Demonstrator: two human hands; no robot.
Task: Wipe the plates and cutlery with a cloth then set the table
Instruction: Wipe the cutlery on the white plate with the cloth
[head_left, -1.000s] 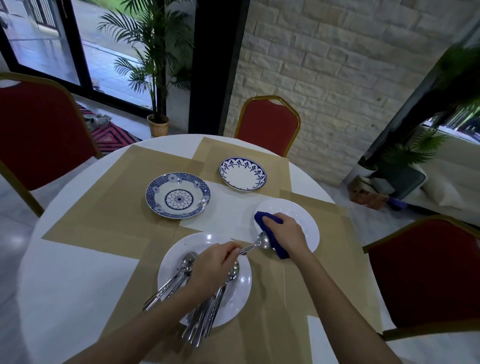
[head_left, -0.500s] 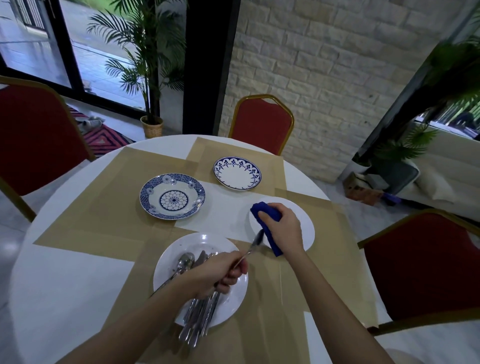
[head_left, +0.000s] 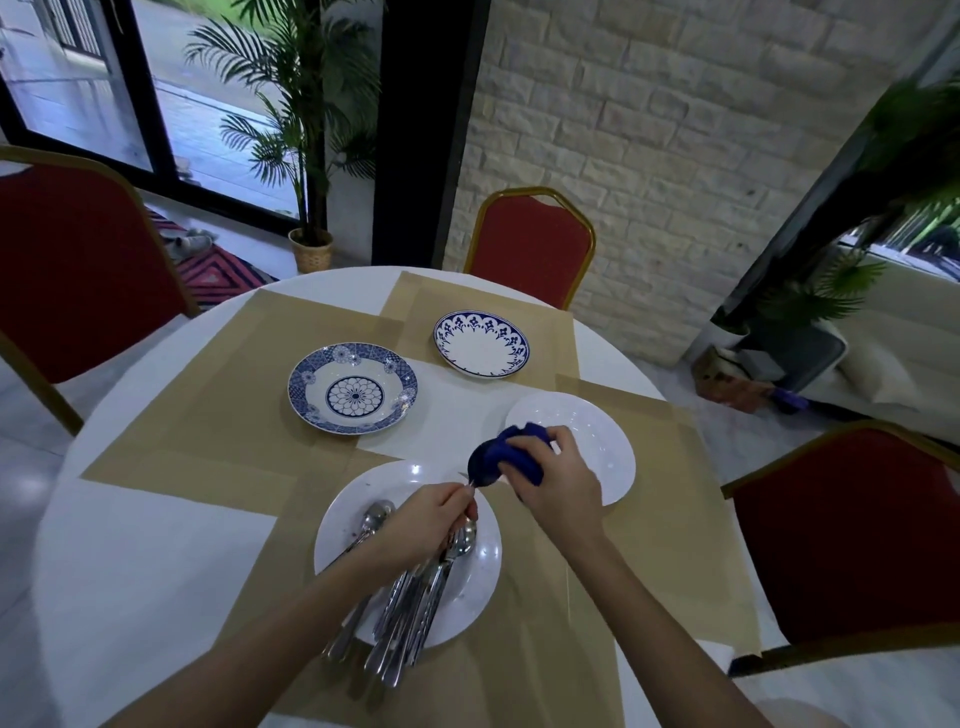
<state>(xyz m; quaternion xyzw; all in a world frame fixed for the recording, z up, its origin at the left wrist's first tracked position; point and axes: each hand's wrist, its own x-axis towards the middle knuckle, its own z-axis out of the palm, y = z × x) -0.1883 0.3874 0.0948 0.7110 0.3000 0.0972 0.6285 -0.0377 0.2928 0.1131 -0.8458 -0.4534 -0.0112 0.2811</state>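
While the left hand (head_left: 421, 519) pinches the thin handle of a utensil (head_left: 471, 484) just below the middle of the frame, the right hand (head_left: 558, 483) grips a blue cloth (head_left: 493, 457) bunched round the utensil's far end. That end is hidden in the cloth, so whether it is a spoon or a fork cannot be told. The fingers of both hands are curled tight, the left on the handle and the right on the cloth.

Under the left hand sits a white plate (head_left: 363, 499) holding a heap of cutlery (head_left: 415, 613), the handles sticking out over the plate's lower rim; a spoon (head_left: 375, 514) lies at its left side. A second white plate (head_left: 597, 431) is just beside it at the right, partly behind the right hand. Higher up, left of centre, is a blue patterned plate (head_left: 353, 387), and above and right of it is a white plate with a blue rim (head_left: 481, 344).

All four plates rest on tan mats (head_left: 208, 415) spread over a round white surface (head_left: 130, 545). Red chairs stand at the left (head_left: 78, 270), top centre (head_left: 530, 244) and right (head_left: 857, 530) of the frame. A potted palm (head_left: 306, 156) is in the upper left.
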